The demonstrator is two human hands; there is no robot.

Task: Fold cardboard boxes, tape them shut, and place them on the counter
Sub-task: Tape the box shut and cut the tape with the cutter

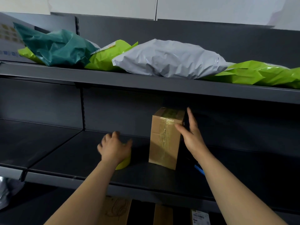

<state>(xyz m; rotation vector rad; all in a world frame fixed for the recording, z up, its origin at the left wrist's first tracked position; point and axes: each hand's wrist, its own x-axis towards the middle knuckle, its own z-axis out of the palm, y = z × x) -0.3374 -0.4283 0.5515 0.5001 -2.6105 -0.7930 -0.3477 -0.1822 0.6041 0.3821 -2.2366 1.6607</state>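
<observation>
A small cardboard box (164,140), sealed with clear tape down its front and across its top, stands upright on the dark middle shelf (73,153). My right hand (191,135) is open beside the box's right face, fingers straight, thumb touching its upper front edge. My left hand (114,147), slightly blurred, is cupped over a yellow-green tape roll (124,162) that rests on the shelf left of the box. Most of the roll is hidden under the hand.
The shelf above holds soft mailer bags: a dark green one (55,47), lime ones (263,73) and a grey one (168,59). A blue object (199,170) peeks out behind my right forearm. Cardboard boxes (116,211) sit under the middle shelf.
</observation>
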